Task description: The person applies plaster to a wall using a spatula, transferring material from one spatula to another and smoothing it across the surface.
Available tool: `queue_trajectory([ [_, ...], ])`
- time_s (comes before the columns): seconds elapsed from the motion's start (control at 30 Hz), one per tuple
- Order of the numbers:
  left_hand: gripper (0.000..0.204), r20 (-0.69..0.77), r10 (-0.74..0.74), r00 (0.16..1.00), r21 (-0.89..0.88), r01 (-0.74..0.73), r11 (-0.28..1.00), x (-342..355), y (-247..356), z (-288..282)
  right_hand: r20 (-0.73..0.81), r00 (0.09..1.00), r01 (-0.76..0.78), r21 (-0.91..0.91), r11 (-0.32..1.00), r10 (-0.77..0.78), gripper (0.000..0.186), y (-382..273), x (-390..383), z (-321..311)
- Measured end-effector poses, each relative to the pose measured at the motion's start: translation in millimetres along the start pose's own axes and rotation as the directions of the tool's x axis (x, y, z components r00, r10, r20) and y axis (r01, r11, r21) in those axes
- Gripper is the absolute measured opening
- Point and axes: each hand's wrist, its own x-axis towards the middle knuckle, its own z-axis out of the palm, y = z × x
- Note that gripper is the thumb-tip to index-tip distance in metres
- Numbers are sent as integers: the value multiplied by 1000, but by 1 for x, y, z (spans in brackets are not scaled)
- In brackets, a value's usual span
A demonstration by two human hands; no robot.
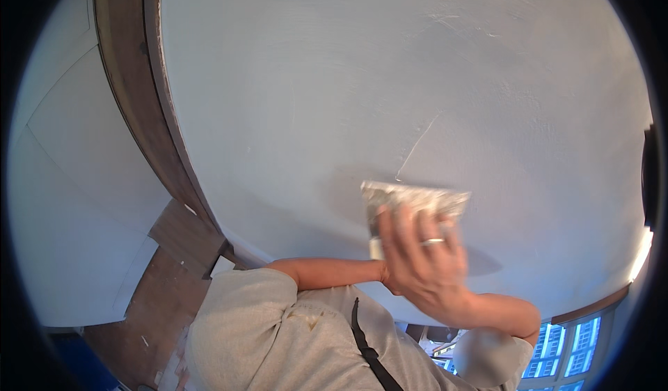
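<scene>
A broad putty knife [416, 194] lies against the pale wall [299, 112], its wide blade smeared with whitish filler. My right hand [424, 259], wearing a ring, grips it with the fingers laid over the blade; motion blurs them slightly. My left forearm [334, 272] crosses from the left, and its wrist [390, 279] passes behind the right hand. The left fingers are hidden there, so their hold cannot be made out. Just above the blade, a thin raised ridge of filler [419, 144] runs up the wall.
Rougher filler marks [463, 25] show higher on the wall. A brown wooden frame [129, 77] borders it at the left, with white panels [83, 203] beyond. Below left is a brown floor [156, 314] with scraps on it. Windows [563, 346] are at lower right.
</scene>
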Motion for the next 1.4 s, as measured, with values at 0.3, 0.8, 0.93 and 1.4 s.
queue_trajectory([
  [0.3, 13, 35, -141, 989, -95, 144, 985, -5, 4, -4, -746, 651, -447, -229, 865, 139, 41, 115, 119, -4],
  [0.8, 11, -175, 43, 984, 129, -20, 991, -5, -6, -1, 211, 940, 273, 2, 962, -267, 59, -9, 6, 27],
  [0.93, 10, -76, 5, 997, -1, -5, 1000, 6, -2, 24, -80, 985, -158, -94, 983, 151, 54, 40, -7, -38],
  [1.4, 8, -39, -117, 992, -66, 114, 991, -3, -1, 8, -448, 894, -157, -352, 923, -19, 50, 41, 36, 71],
])
